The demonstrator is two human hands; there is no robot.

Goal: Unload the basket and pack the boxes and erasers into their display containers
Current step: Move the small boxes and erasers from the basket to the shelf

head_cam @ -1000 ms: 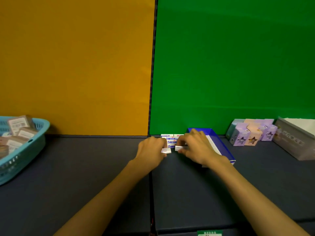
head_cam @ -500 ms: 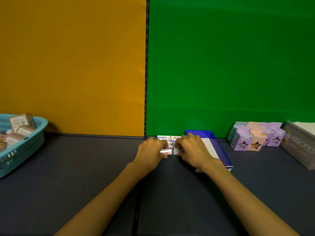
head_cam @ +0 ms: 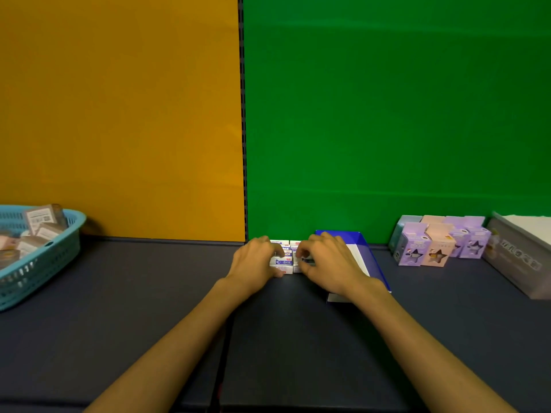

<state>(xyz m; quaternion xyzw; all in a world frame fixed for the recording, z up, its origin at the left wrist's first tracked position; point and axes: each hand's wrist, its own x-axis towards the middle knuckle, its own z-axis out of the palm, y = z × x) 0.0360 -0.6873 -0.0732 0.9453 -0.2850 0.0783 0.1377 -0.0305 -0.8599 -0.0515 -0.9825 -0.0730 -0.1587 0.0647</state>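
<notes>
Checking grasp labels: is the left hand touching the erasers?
Touching. The head view shows the left hand with fingers resting on the stacked erasers, no gap visible.

Teal lattice-patterned basket (head_cam: 44, 263) at the worktop's left edge, grey-brown boxes (head_cam: 41, 217) with white labels inside. White erasers (head_cam: 281, 261) with blue-and-red print. Blue display container (head_cam: 365, 248), white inside. Lilac and peach star-patterned boxes (head_cam: 429, 245) at the back right. Dark grey worktop (head_cam: 134, 293). Orange and green backdrop panels.
</notes>
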